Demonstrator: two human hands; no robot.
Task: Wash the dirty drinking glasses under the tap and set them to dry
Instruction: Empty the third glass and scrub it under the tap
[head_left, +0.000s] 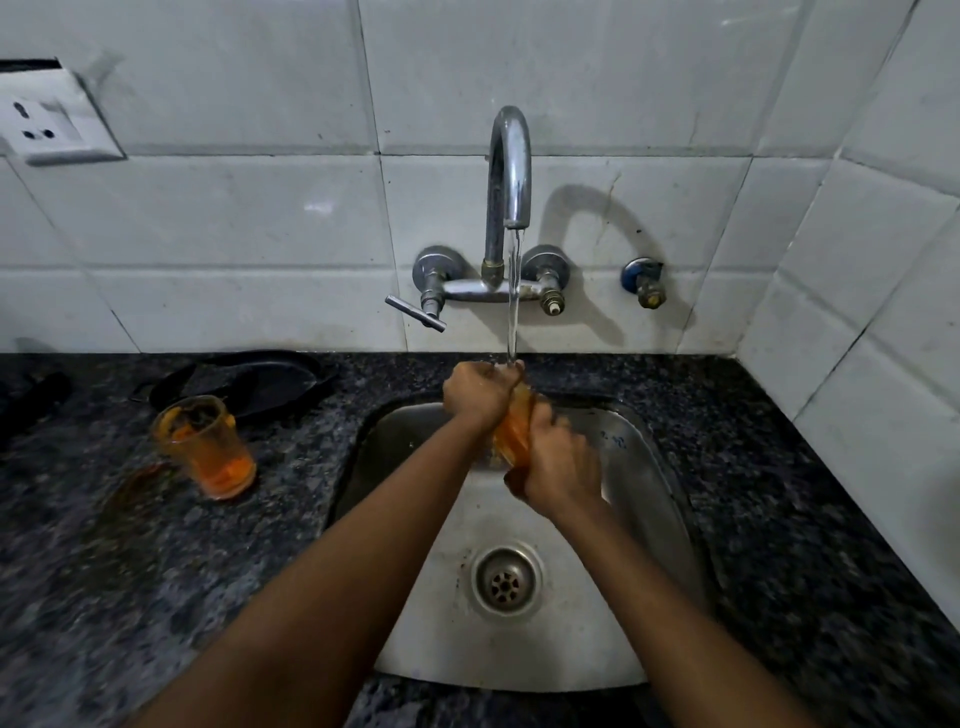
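Note:
Over the steel sink (639, 530) I hold a drinking glass (511, 434) smeared with orange residue, tilted under the running stream from the chrome tap (511, 166). My right hand (558, 470) grips the glass round its lower part. My left hand (480, 392) is curled over its rim, where the water lands; the fingertips are hidden. A second dirty glass (205, 447), also orange-stained, stands upright on the dark granite counter (130, 571) left of the sink.
A black pan or tray (244, 382) lies on the counter behind the standing glass. An orange spill (137, 483) marks the counter beside it. The tap's lever handle (415, 312) sticks out left. A wall socket (47, 122) sits upper left.

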